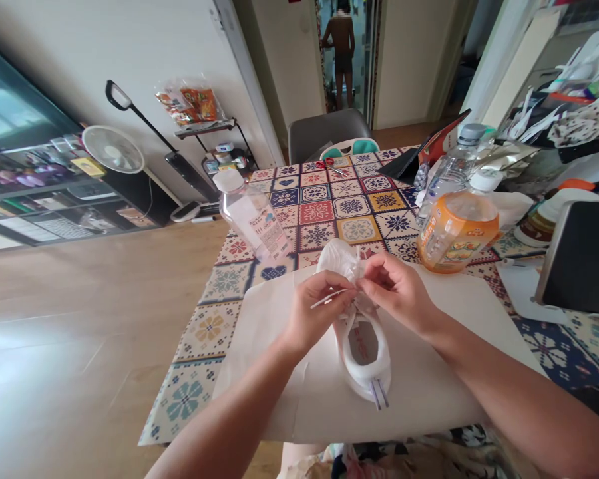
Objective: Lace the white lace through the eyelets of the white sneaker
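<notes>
A white sneaker (362, 346) lies on a sheet of white paper (429, 386) on the patterned tablecloth, toe pointing away from me. My left hand (315, 307) pinches the end of a white shoelace (329, 298) over the shoe's eyelets. My right hand (397, 291) pinches the lace or upper at the same spot, fingertips meeting those of the left. Both hands hover over the shoe's middle.
A clear bottle with a white cap (252, 216) stands left of the shoe, an orange-labelled bottle (454, 229) right of it. A water bottle (449, 169), a dark tablet (582, 256), scissors (327, 165) and clutter sit farther back. A person stands in the far doorway (343, 46).
</notes>
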`<action>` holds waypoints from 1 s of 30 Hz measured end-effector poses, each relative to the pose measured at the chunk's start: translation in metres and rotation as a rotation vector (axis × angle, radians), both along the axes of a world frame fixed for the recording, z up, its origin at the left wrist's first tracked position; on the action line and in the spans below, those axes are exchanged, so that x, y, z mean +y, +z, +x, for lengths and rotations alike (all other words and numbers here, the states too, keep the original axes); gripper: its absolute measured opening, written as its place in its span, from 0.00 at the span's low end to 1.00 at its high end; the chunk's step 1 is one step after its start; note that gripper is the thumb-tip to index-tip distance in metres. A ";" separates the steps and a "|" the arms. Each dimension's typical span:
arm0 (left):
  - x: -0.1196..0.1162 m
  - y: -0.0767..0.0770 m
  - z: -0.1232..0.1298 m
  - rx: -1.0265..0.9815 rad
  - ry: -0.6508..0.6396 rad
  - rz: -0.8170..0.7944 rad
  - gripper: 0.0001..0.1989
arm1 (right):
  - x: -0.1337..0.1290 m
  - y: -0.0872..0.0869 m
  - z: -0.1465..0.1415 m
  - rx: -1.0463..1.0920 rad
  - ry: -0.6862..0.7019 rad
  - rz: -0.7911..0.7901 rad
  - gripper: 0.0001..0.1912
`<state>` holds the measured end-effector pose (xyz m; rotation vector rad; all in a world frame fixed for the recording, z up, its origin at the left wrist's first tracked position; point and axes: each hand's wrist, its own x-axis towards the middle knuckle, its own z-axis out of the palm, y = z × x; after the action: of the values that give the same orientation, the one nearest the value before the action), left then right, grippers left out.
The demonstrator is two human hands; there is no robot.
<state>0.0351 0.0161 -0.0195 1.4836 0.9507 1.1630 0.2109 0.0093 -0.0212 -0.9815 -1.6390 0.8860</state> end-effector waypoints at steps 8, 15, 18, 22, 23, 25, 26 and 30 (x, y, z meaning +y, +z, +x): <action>0.002 0.004 -0.003 0.010 0.042 0.113 0.10 | 0.003 0.004 0.003 -0.145 0.148 0.056 0.04; 0.005 0.003 -0.001 -0.176 0.053 -0.172 0.15 | 0.004 -0.006 0.002 -0.186 0.054 0.446 0.09; 0.007 0.002 -0.002 -0.192 0.013 -0.212 0.16 | 0.005 -0.007 0.002 -0.173 0.078 0.484 0.08; 0.012 0.003 -0.005 -0.312 -0.077 -0.268 0.14 | 0.007 -0.004 0.005 0.070 0.174 0.222 0.03; 0.014 0.004 -0.006 -0.384 -0.098 -0.284 0.14 | 0.008 -0.002 0.007 0.183 0.205 0.139 0.05; 0.017 0.006 -0.009 -0.561 -0.138 -0.312 0.14 | 0.011 0.002 0.010 0.441 0.263 -0.019 0.10; 0.019 0.007 -0.011 -0.649 -0.156 -0.327 0.14 | 0.012 0.005 0.013 0.561 0.293 -0.088 0.12; 0.024 0.013 -0.024 -0.796 -0.238 -0.392 0.09 | 0.016 0.017 0.025 0.778 0.428 -0.342 0.17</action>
<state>0.0108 0.0401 -0.0070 0.6869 0.3973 1.1612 0.2354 0.0254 -0.0043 -0.3906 -1.0387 1.6323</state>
